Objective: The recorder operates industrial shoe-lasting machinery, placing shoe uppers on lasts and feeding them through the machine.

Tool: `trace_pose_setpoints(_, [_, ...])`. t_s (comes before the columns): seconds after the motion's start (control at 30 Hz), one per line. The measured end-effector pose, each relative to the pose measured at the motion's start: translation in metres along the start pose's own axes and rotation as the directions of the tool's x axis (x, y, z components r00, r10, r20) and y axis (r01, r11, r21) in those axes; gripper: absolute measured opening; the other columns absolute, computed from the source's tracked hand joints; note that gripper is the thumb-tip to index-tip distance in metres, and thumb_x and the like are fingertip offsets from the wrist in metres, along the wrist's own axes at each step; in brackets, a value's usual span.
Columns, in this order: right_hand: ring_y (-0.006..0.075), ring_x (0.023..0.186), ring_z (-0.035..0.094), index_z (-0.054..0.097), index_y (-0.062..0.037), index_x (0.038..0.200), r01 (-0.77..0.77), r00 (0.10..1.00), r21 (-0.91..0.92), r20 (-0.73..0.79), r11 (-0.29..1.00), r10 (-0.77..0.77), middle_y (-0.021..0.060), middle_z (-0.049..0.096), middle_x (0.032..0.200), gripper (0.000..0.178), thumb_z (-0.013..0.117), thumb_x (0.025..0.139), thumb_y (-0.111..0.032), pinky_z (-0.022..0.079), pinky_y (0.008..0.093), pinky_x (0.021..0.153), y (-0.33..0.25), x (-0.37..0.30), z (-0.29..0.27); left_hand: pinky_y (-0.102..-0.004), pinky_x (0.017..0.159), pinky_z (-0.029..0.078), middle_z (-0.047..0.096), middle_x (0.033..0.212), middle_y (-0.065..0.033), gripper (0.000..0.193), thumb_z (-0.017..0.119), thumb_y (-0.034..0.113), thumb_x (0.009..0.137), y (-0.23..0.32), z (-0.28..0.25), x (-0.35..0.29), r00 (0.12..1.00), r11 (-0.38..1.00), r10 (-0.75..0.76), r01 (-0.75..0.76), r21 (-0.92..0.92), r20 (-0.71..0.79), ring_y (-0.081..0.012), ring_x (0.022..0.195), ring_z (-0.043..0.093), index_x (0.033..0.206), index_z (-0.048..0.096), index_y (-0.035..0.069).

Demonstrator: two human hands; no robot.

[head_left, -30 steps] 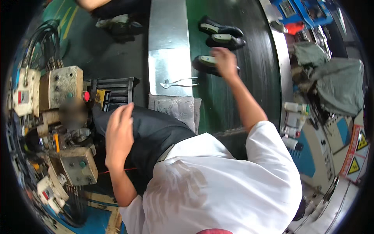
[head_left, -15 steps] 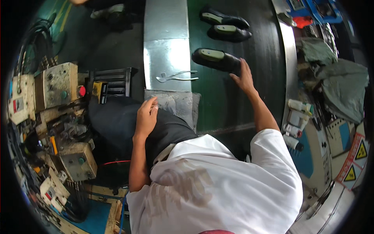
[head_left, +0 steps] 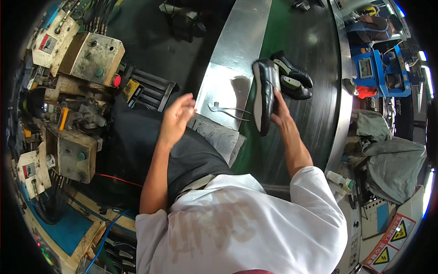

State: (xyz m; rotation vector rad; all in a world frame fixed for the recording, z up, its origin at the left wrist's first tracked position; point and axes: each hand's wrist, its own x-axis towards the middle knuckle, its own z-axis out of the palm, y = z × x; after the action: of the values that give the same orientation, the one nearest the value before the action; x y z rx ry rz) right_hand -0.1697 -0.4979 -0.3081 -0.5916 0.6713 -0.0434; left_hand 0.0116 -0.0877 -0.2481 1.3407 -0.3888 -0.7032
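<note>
A black shoe (head_left: pixel 267 98) with a pale sole hangs tilted on its side above the green conveyor belt (head_left: pixel 310 132). My right hand (head_left: pixel 283 109) grips it from the right; some fingers are hidden behind the shoe. Above my thigh, my left hand (head_left: pixel 177 118) is raised empty, its fingers loosely apart. Beside it, metal pliers (head_left: pixel 228 110) lie on the shiny metal ledge (head_left: pixel 242 41). A worn grey cloth pad (head_left: pixel 212 136) covers the ledge's near end. Farther along the belt, two more black shoes with pale green inserts sit together, the upper shoe (head_left: pixel 294 71) and the lower shoe (head_left: pixel 294 87).
Worn control boxes (head_left: pixel 93 59), one with a red button (head_left: pixel 116 81), stand at the left near a black slatted rack (head_left: pixel 153 86). Along the right are a blue machine (head_left: pixel 367 68) and a grey cloth cover (head_left: pixel 394 169). Another person (head_left: pixel 376 28) is at the far right.
My right hand has taken hold of the nearest shoe, lifted it off the belt and turned it upright on its side. My left hand has risen slightly. The whole view has swung right.
</note>
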Motion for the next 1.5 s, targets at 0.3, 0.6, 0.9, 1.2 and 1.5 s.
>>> trace_pose_setpoints(0.3, [0.0409,0.114,0.071,0.058,0.0010,0.151,-0.447,0.646,-0.096,0.654,0.889,0.395,0.0266,0.072,0.127,0.094,0.061,0.097,-0.077,0.057,0.0536,0.106,0.157,0.008,0.254,-0.0336,0.105,0.053,0.066,0.140,-0.0111,0.045,0.072,0.014,0.105,0.147,-0.053,0.001,0.879,0.753,0.475,-0.384,0.534,-0.037,-0.0193,0.126,0.065,0.147,0.064,0.001])
trace_pose_setpoints(0.6, [0.0346,0.151,0.049,0.024,0.0050,0.170,0.255,0.743,-0.860,0.466,0.441,0.480,0.0251,0.049,0.162,0.113,0.089,0.087,-0.035,0.038,0.0415,0.127,0.220,-0.047,0.341,-0.0451,0.078,0.058,0.071,0.102,-0.0203,0.019,0.067,0.007,0.105,0.115,-0.126,-0.130,0.665,0.432,0.650,0.074,0.899,-0.367,-0.0437,0.091,0.072,0.122,0.071,-0.002])
trace_pose_setpoints(0.9, [0.0375,0.149,0.052,0.021,-0.0005,0.173,0.455,0.668,-0.850,0.522,0.264,0.531,0.0290,0.051,0.160,0.111,0.087,0.087,-0.026,0.038,0.0415,0.126,0.214,-0.052,0.376,-0.0430,0.085,0.062,0.072,0.120,-0.0200,0.038,0.074,-0.001,0.093,0.142,-0.139,-0.178,0.696,0.189,0.703,0.015,0.982,-0.145,-0.0386,0.104,0.075,0.131,0.068,-0.002])
trace_pose_setpoints(1.2, [0.0511,0.152,0.045,0.011,-0.0048,0.174,0.922,0.354,-0.364,0.930,0.129,0.098,0.0328,0.039,0.166,0.116,0.085,0.085,-0.006,0.041,0.0513,0.125,0.247,-0.014,0.351,-0.0481,0.127,0.037,0.045,0.164,-0.0247,0.101,0.088,0.020,0.084,0.147,-0.070,-0.178,0.768,0.749,0.535,-0.239,0.618,-0.352,-0.0386,0.152,0.045,0.166,0.036,-0.004])
trace_pose_setpoints(1.5, [0.0555,0.146,0.049,0.014,-0.0016,0.173,0.958,0.255,-0.249,0.967,0.141,-0.019,0.0374,0.039,0.162,0.115,0.082,0.081,0.005,0.045,0.0541,0.121,0.265,-0.007,0.336,-0.0489,0.114,0.053,0.064,0.144,-0.0260,0.079,0.085,0.008,0.075,0.138,-0.077,-0.159,0.737,0.683,0.610,-0.303,0.664,-0.291,-0.0433,0.133,0.065,0.149,0.057,-0.004])
